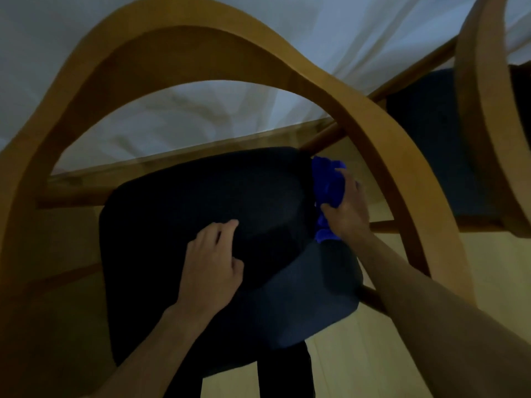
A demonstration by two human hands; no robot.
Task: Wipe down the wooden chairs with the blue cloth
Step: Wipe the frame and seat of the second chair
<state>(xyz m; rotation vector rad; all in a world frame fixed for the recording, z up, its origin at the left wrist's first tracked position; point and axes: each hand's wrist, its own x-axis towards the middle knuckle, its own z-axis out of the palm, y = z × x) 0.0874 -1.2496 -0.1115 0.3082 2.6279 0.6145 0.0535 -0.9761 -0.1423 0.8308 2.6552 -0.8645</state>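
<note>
A wooden chair with a curved arched back and a dark padded seat fills the view right below me. My right hand is shut on the bunched blue cloth and presses it against the right edge of the seat, beside the chair's right upright. Resting flat on the middle of the seat is my left hand, its fingers loosely spread and holding nothing.
A second wooden chair with a dark seat stands close at the right. A white cloth hangs over a table edge behind the chairs. Light wooden floor shows at the lower right, and my dark trouser leg at the bottom.
</note>
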